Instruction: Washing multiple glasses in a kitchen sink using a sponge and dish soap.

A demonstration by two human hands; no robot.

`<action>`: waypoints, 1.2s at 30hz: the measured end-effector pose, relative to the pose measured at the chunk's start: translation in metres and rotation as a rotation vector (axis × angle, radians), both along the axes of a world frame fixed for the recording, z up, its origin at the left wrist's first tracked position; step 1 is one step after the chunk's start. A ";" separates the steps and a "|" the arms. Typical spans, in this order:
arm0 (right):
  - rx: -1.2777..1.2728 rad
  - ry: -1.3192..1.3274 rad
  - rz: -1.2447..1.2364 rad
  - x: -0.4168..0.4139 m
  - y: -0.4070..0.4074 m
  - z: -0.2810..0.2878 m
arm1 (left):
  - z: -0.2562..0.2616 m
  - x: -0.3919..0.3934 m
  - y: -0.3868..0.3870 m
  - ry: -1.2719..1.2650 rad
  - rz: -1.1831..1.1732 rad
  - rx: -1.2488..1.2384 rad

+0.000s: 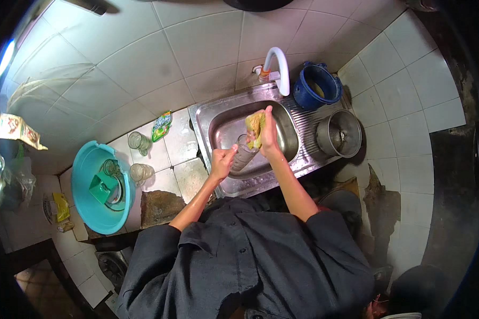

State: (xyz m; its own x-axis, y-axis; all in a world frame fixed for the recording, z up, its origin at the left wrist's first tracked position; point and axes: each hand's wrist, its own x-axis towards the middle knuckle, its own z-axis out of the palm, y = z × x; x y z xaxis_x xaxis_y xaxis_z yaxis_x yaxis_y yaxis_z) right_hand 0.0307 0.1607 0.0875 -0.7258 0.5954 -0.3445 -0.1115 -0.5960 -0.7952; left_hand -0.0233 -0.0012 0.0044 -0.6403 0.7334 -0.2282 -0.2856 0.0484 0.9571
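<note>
Over the basin of the stainless steel sink [223, 135], my left hand [222, 162] grips a clear drinking glass [244, 156] that is tilted, its rim turned up towards my other hand. A yellow scrubbing sponge or mesh [256, 123] is in my right hand [268, 133], at the mouth of the glass. Some fingers of the right hand are hidden behind the sponge and the rim. Both forearms look wet. The white curved faucet [281, 67] rises behind the basin, and no water is seen running from it.
On the tiled counter left are a glass mug [139, 142], another glass [141, 172], a green soap pouch [161, 126] and a turquoise basin [80, 187] holding dishes. The drainboard carries a blue bucket [305, 93] and a metal pot [327, 135]. Tiled walls [207, 44] enclose the corner.
</note>
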 end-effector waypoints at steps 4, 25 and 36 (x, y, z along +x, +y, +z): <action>0.107 -0.086 -0.090 -0.016 -0.009 0.007 | 0.017 0.000 0.003 -0.131 0.051 0.173; 0.458 -0.308 0.216 -0.020 0.023 0.003 | 0.020 -0.008 0.046 -0.181 0.293 0.207; 1.159 -0.364 0.780 0.007 0.047 0.043 | 0.019 -0.018 0.044 -0.044 0.338 0.103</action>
